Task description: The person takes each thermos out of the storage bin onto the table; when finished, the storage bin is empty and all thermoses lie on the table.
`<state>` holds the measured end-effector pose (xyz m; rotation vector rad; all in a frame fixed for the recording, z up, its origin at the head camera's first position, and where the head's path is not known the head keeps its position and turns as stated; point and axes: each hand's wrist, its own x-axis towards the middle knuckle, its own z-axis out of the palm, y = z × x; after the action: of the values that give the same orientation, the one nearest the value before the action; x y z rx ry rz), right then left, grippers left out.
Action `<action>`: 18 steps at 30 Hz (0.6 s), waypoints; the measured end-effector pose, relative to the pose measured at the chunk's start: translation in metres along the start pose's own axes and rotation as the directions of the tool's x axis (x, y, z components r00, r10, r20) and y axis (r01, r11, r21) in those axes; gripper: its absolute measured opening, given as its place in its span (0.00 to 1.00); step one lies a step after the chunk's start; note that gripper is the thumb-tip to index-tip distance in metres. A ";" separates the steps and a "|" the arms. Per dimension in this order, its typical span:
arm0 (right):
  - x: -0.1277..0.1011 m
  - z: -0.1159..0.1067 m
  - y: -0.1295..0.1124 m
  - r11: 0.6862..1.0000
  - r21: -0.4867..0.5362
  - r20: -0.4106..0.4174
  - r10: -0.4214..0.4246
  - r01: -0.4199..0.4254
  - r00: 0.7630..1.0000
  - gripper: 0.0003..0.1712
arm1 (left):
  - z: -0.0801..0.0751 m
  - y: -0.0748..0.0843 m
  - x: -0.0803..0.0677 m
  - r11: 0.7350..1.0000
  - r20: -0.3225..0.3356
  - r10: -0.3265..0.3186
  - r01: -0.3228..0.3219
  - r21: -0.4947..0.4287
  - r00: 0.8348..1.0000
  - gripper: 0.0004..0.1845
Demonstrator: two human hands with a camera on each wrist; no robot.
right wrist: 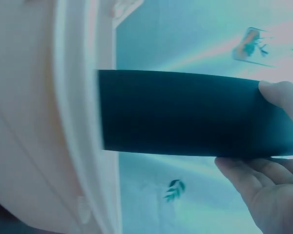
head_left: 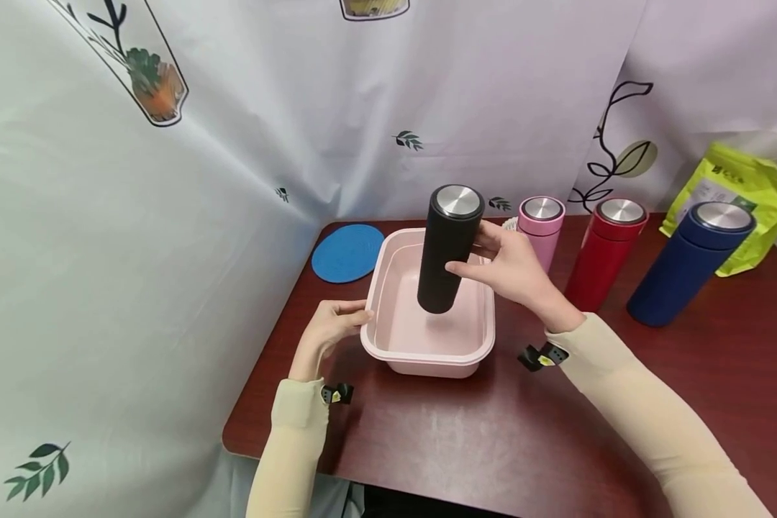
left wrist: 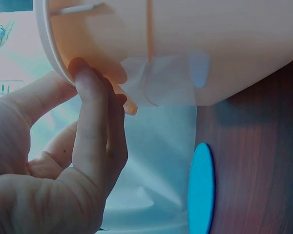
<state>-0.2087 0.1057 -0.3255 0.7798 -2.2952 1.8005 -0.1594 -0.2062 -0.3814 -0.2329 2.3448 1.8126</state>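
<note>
A black thermos flask (head_left: 445, 252) with a silver lid top is held nearly upright over a pink plastic basin (head_left: 401, 309). My right hand (head_left: 508, 262) grips the flask, thumb on the near side and fingers round the back. In the right wrist view the flask (right wrist: 180, 114) reaches past the basin's rim (right wrist: 73, 97), which hides its lower end. At the basin's left edge my left hand (head_left: 332, 331) pinches the rim. The left wrist view shows the thumb and fingers of that hand (left wrist: 83, 146) on both sides of the basin wall (left wrist: 176, 39).
Pink (head_left: 541, 230), red (head_left: 605, 255) and blue (head_left: 689, 262) flasks stand in a row to the right. Behind the blue one is a yellow-green bag (head_left: 732, 194). A round blue mat (head_left: 347, 253) lies left of the basin on the dark red table (head_left: 427, 439). Printed curtains back the table.
</note>
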 end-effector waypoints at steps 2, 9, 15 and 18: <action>-0.004 -0.003 -0.005 1.000 -0.004 -0.009 -0.011 0.011 1.000 0.37 | 0.000 0.001 0.000 1.000 -0.001 -0.003 0.003 0.004 1.000 0.22; -0.018 -0.016 -0.022 0.996 -0.048 -0.069 -0.075 0.072 0.995 0.31 | -0.002 0.001 0.000 1.000 -0.007 -0.011 0.011 0.009 1.000 0.23; -0.027 -0.023 -0.028 0.996 -0.037 -0.092 -0.084 0.081 0.992 0.32 | 0.000 0.001 -0.001 1.000 -0.012 -0.005 0.005 -0.016 1.000 0.23; -0.032 -0.026 -0.027 0.997 0.004 -0.101 -0.071 0.071 0.992 0.33 | 0.000 0.000 0.000 1.000 -0.009 -0.005 0.005 -0.013 1.000 0.23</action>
<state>-0.1744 0.1355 -0.3069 0.7440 -2.1715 1.7765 -0.1592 -0.2058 -0.3811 -0.2487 2.3368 1.8283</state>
